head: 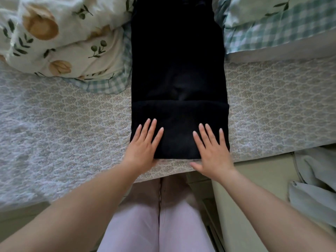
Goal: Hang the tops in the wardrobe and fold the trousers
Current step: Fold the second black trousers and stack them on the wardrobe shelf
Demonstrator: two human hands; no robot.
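Down the middle of the bed, from twelve o'clock toward six, lie the long black fabric trousers (178,60), flat on a pale quilted bedspread with a leafy stitched pattern (72,115). Their near end is turned back over itself, making a thicker band with a straight fold line across the cloth.

On that band rest both hands. The left hand (143,148) lies at seven o'clock of the band, palm down, fingers straight and slightly spread. The right hand (212,153) lies at five o'clock, also flat with fingers fanned, its thumb out over the bedspread just past the trousers' near edge. Neither hand is curled round anything.

At ten o'clock sits a bunched white duvet printed with green sprigs and tan fruit (54,33). At two o'clock is green-and-white checked bedding (272,28). At four o'clock, off the bed's edge, lies a crumpled pale cloth (312,182). At six o'clock show the person's legs in light pink trousers (136,224).
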